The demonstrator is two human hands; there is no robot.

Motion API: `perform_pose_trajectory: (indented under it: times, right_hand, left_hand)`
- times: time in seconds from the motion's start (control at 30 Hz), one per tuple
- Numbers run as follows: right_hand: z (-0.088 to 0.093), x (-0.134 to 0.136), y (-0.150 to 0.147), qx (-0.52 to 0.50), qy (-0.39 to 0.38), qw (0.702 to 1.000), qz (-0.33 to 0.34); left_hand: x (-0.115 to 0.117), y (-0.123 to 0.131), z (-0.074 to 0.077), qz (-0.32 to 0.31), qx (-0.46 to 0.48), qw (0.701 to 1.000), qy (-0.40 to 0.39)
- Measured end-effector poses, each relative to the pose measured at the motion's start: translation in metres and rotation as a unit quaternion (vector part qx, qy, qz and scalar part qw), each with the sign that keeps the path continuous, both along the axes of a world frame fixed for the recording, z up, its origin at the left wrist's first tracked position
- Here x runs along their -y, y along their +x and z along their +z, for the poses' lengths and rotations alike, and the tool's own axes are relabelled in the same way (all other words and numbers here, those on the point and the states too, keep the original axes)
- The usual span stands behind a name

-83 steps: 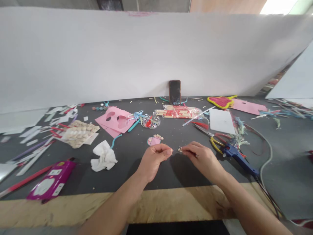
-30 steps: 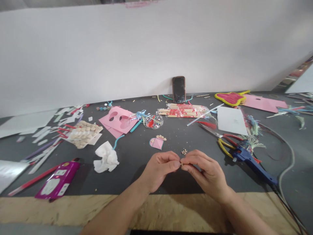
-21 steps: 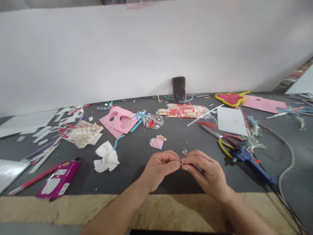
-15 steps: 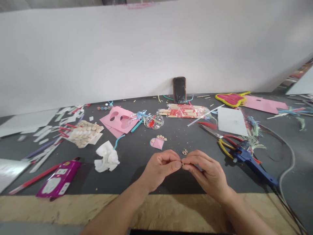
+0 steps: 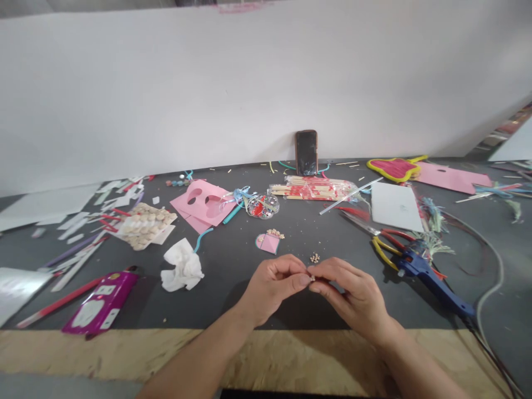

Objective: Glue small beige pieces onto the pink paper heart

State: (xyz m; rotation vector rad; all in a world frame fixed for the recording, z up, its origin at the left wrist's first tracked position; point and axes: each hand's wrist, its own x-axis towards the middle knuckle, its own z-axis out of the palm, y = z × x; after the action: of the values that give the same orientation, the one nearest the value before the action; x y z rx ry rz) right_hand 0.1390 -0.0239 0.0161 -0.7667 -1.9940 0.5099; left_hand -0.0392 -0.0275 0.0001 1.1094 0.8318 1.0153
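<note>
My left hand (image 5: 276,288) is closed, thumb and forefinger pinching a tiny beige cluster (image 5: 312,279) that looks like cut stick pieces. At its other side, my right hand (image 5: 351,291) has its thumb and fingertips bent around the same cluster. Just beyond the fingertips lies a small pile of beige bits (image 5: 315,258) on the dark table. Farther left, a small pink paper piece (image 5: 269,243) has a dark edge, with a row of beige clusters (image 5: 275,234) along its upper side.
On the right lie a blue glue gun (image 5: 432,285) with a cable and scissors (image 5: 384,238). Bundled sticks (image 5: 313,189) sit below an upright phone (image 5: 306,152). Crumpled tissue (image 5: 182,266), a purple pack (image 5: 102,302), pink paper (image 5: 203,199) and white scraps occupy the left.
The cluster between my fingertips shows more clearly now, and the right fingertips have parted slightly around it. Both hands stay in nearly the same place.
</note>
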Motion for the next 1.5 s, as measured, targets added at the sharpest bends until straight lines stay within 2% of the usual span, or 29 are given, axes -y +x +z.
perform_pose_trajectory:
  times: [0.2,0.37,0.57,0.9,1.13,1.5]
  right_hand:
    - [0.0022,-0.0001,-0.0007,-0.002,0.004,1.000,-0.004]
    - [0.0023,-0.0006,-0.0002,0.004,0.013,1.000,-0.022]
    - [-0.0007,-0.0015,-0.0001,0.010,0.025,0.999,-0.031]
    - [-0.0045,-0.0018,-0.0005,0.006,0.016,1.000,-0.003]
    - [-0.0008,0.0006,-0.0009,0.011,0.004,0.999,-0.033]
    - [-0.0008,-0.0008,-0.0012,0.014,-0.009,1.000,0.001]
  left_hand:
    - [-0.0005,0.0008,-0.0028,-0.004,0.030,0.999,-0.009]
    - [-0.0010,0.0016,-0.0044,-0.003,0.068,0.997,-0.047]
    - [-0.0002,0.0014,-0.0039,-0.005,0.057,0.997,-0.045]
    - [-0.0006,0.0013,-0.0030,0.001,0.036,0.999,-0.030]
    - [-0.0006,0.0015,-0.0038,0.001,0.049,0.998,-0.028]
    - [-0.0011,-0.0005,-0.0027,-0.007,0.032,0.999,-0.015]
